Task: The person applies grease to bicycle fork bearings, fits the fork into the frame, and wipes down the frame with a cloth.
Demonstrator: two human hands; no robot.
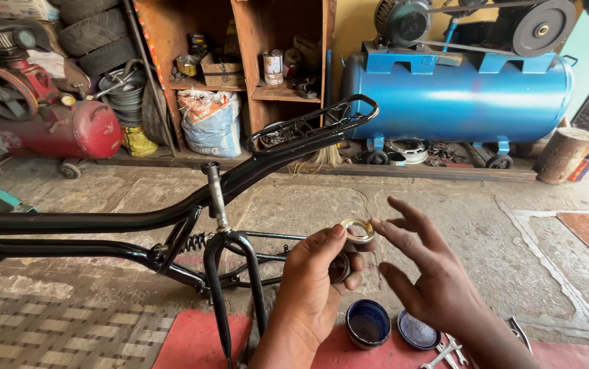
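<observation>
Far left, a red compressor tank [79, 130]; next a white printed sack [211, 123] on the floor under the wooden shelf [239, 87], which carries a small cardboard box [220, 70] and a pale labelled tin [273, 67], then the big blue air tank [455, 96]. A black bicycle frame [137, 222] lies across the concrete. Left hand [311, 287] pinches a shiny brass-rimmed bearing ring [358, 231] between thumb and forefinger (a darker ring sits lower in its fingers), right hand [431, 280] open, fingers spread, forefinger touching the ring, above a blue grease pot [368, 323] and its lid [417, 331].
</observation>
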